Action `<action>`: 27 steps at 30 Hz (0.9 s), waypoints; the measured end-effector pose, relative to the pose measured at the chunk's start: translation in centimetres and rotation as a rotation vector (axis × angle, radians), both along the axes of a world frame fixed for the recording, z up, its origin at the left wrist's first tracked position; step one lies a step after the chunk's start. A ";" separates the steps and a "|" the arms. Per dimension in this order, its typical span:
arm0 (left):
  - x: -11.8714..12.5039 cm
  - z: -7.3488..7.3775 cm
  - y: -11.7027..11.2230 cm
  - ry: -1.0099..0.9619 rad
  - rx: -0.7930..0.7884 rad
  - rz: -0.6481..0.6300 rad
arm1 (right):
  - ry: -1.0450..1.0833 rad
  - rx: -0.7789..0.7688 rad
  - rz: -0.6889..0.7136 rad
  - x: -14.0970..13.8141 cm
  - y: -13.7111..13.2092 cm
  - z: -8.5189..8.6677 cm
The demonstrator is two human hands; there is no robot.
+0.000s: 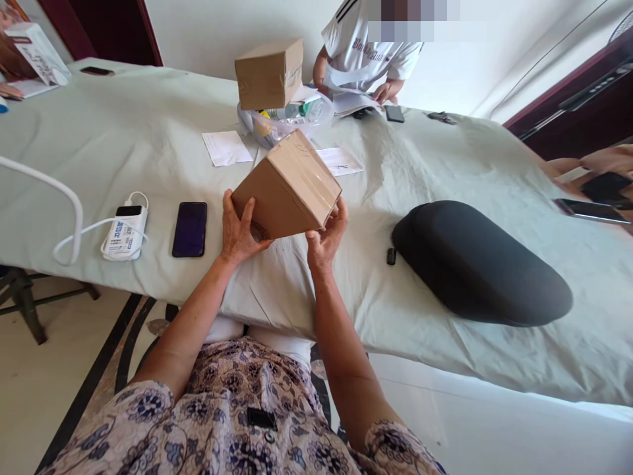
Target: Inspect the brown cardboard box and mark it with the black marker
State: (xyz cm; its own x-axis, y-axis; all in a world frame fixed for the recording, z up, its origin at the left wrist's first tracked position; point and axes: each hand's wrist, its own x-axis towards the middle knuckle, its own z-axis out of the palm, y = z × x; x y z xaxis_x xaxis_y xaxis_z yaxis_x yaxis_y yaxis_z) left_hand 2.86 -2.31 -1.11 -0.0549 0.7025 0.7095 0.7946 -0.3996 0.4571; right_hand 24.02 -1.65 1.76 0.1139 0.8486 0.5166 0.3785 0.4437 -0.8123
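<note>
Head view: I hold a taped box (287,186) off the tabletop (148,145), between my two hands. My left hand (238,227) has its fingers (246,212) spread and pressed flat on the box's near left face, thumb up along the edge. My right hand (326,239) cups the lower right corner, its fingers curled and clamped under that edge. The box is tilted, one corner down toward me, its taped top face turned up and to the right. Its long axis seems to run away from me and up, toward the far side of the tabletop, though the foreshortening makes that hard to judge.

The risk I see: my grip is by palm pressure on smooth cardboard and slick tape, so the box could slip and drop onto the phone (190,228) or the power bank (125,231) to its left, or onto the black case (479,264) on the right. Beyond it stand a second box (270,72) on a tub (277,128), and another person's hand (388,91) on papers.
</note>
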 end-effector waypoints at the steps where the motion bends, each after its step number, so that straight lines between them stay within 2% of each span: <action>1: -0.1 0.0 0.0 -0.002 -0.010 -0.008 | -0.003 0.022 0.001 0.0 0.0 0.1; 6: -0.8 0.1 0.2 0.079 0.060 -0.073 | 0.088 0.109 0.126 0.3 0.6 0.4; 10: -1.4 0.0 0.3 0.136 0.105 -0.107 | 0.271 0.170 0.308 0.5 1.5 0.4; 12: -1.8 0.0 0.4 0.146 0.097 -0.133 | 0.375 0.185 0.346 0.6 1.8 0.5; 15: -2.1 -0.1 0.6 0.144 0.131 -0.212 | 0.504 0.120 0.303 0.8 1.7 0.8; 19: -2.2 -0.4 0.9 0.090 0.163 -0.331 | 0.716 -0.057 0.237 1.4 1.5 1.0; 24: -1.6 -1.0 0.9 -0.087 0.128 -0.440 | 0.844 -0.159 0.323 1.7 2.1 0.6; 27: -0.9 -1.2 0.5 -0.205 0.077 -0.493 | 0.860 -0.175 0.311 1.3 2.8 0.0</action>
State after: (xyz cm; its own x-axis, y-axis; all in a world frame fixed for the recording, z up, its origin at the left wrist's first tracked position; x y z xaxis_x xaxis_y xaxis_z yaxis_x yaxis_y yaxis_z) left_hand 1.93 -1.82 -2.26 0.1253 0.6268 0.7691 0.4020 -0.7408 0.5382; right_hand 25.32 1.11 1.80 0.1526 0.9631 0.2216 -0.4998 0.2687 -0.8234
